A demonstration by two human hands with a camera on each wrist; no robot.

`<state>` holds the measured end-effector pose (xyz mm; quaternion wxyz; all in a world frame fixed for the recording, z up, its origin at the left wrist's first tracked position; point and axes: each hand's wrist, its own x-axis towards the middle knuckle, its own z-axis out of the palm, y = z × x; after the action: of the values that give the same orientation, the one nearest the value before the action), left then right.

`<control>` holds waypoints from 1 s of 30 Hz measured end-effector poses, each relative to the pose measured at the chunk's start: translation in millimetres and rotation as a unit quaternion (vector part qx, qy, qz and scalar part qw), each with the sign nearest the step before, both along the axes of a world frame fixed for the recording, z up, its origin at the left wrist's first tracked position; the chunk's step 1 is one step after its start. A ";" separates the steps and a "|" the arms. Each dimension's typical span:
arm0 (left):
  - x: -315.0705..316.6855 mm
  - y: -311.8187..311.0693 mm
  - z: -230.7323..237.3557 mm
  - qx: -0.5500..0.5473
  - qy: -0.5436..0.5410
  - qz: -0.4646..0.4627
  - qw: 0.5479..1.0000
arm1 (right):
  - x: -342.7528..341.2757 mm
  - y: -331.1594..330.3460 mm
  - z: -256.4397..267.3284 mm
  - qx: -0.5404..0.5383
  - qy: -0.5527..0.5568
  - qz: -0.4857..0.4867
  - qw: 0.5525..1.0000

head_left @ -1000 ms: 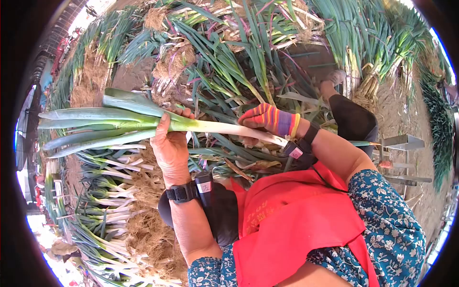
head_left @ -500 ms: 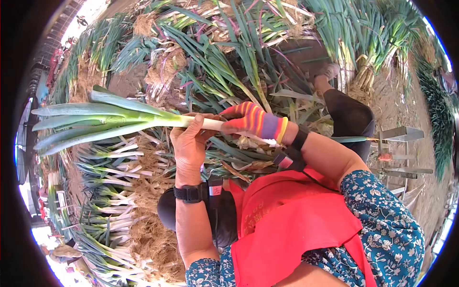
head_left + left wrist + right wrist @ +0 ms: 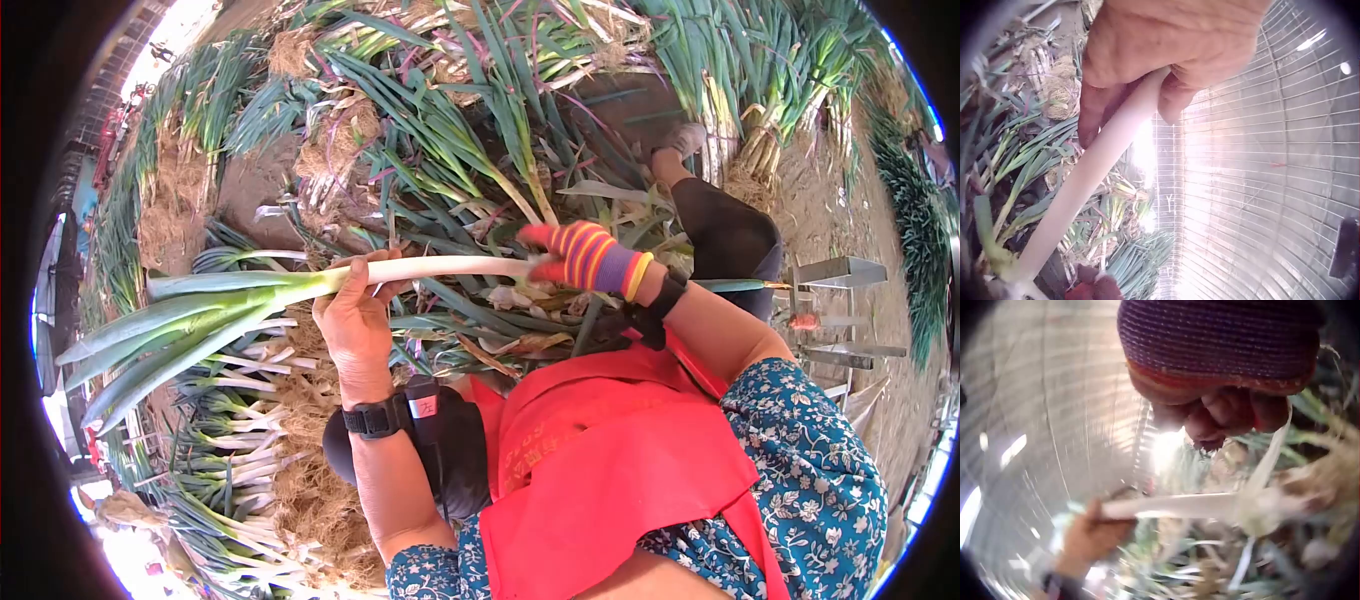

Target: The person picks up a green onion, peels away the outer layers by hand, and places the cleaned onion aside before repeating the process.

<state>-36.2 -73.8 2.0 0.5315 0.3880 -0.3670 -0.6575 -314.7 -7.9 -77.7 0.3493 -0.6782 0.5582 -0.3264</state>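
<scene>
A long leek [image 3: 440, 267] lies crosswise before me, green leaves fanned to the left and white shaft to the right. My bare left hand [image 3: 355, 315] grips it where the leaves meet the shaft; the left wrist view shows thumb and fingers round the white shaft [image 3: 1094, 165]. My right hand [image 3: 592, 258], in a striped knit glove, is at the root end. In the right wrist view its fingers are curled, and a thin pale strip of leek skin [image 3: 1274, 447] runs from them to the shaft's base [image 3: 1260, 509].
Rows of leeks [image 3: 245, 420] with matted roots [image 3: 315, 490] lie at the left. Loose leaves and leeks [image 3: 450, 150] cover the ground ahead, with upright bundles [image 3: 715, 90] at the far right. A metal-legged stand [image 3: 840, 272] is beside the right leg.
The left hand slid right along the shaft, then came back left to the leaf base. The right hand moved left along the shaft, then right to the root end. The leek's leaves now tilt lower.
</scene>
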 end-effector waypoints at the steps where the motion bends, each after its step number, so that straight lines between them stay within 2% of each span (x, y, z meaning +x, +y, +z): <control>1: -4.9 3.1 3.0 -0.006 0.005 0.005 1.000 | -2.2 7.4 -3.9 -0.031 0.216 0.060 0.974; 2: -9.9 7.7 5.7 -0.015 -0.013 0.000 1.000 | -2.3 11.3 -11.8 -0.035 0.255 0.066 0.964; 5: -22.8 32.1 3.3 -0.025 -0.014 -0.018 0.999 | -23.0 13.3 -37.3 -0.076 0.239 0.044 0.967; 6: -28.5 39.2 1.0 -0.036 -0.026 -0.021 0.999 | -28.3 13.8 -42.4 -0.100 0.273 0.046 0.956; 9: -44.2 58.9 1.8 -0.053 -0.044 -0.024 0.997 | -41.7 15.8 -45.9 -0.074 0.300 0.058 0.949; 10: -47.7 65.0 3.2 -0.067 -0.062 -0.027 0.995 | -46.9 14.5 -67.9 -0.030 0.203 0.024 0.978; 11: -51.4 70.8 5.2 -0.082 -0.080 -0.030 0.993 | -47.3 14.5 -70.6 -0.030 0.203 0.023 0.979; 13: -58.3 82.7 8.7 -0.089 -0.076 -0.026 0.993 | -46.0 14.3 -76.7 0.088 0.074 -0.006 0.993; 14: -59.0 88.2 8.4 -0.104 -0.095 -0.025 0.990 | -47.4 13.6 -74.9 0.061 0.146 0.018 0.987; 15: -59.0 93.1 8.1 -0.119 -0.113 -0.024 0.986 | -48.4 14.6 -73.1 0.058 0.143 0.016 0.988; 16: -58.3 97.1 8.0 -0.135 -0.138 -0.026 0.981 | -50.3 16.2 -71.1 0.010 0.222 0.044 0.974; 17: -54.3 101.0 14.9 -0.137 -0.139 -0.028 0.980 | -50.6 18.2 -68.3 -0.038 0.299 0.071 0.951; 18: -47.0 104.2 28.8 -0.149 -0.177 -0.010 0.973 | -54.8 30.5 -89.0 -0.080 0.572 -0.017 0.816; 19: -36.9 104.4 44.9 -0.163 -0.215 0.005 0.963 | -66.0 50.0 -117.4 -0.110 0.786 -0.106 0.598; 20: -22.1 101.4 62.0 -0.199 -0.170 0.015 0.965 | -106.0 54.7 -127.7 -0.006 0.623 -0.031 0.782; 21: -3.8 97.3 75.0 -0.232 -0.127 0.033 0.964 | -135.8 45.1 -132.3 0.098 0.413 0.060 0.903; 22: 12.1 91.5 83.8 -0.213 -0.138 0.049 0.966 | -126.3 47.8 -129.6 0.100 0.403 0.067 0.907; 24: 31.6 78.5 95.9 -0.182 -0.113 0.070 0.974 | -119.6 41.8 -99.6 0.116 0.366 -0.091 0.919; 25: 38.4 72.7 98.5 -0.171 -0.075 0.066 0.980 | -112.7 33.4 -94.1 0.109 0.366 -0.098 0.919; 27: 44.1 67.4 102.3 -0.137 -0.030 0.082 0.987 | -85.9 25.1 -84.8 0.245 0.357 0.000 0.901; 28: 47.1 64.5 100.2 -0.144 -0.028 0.081 0.986 | -77.3 29.7 -78.5 0.240 0.357 -0.004 0.903; 29: 50.3 61.6 94.3 -0.124 -0.003 0.107 0.986 | -68.8 37.0 -67.5 0.100 0.313 -0.005 0.944; 30: 52.8 60.1 87.3 -0.103 0.022 0.132 0.986 | -63.5 39.2 -56.7 -0.041 0.262 -0.002 0.964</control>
<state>16.6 -13.7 89.3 0.6588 0.3616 -0.3663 -0.5486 -378.3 31.3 -134.4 0.1620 -0.7526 0.6177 -0.1609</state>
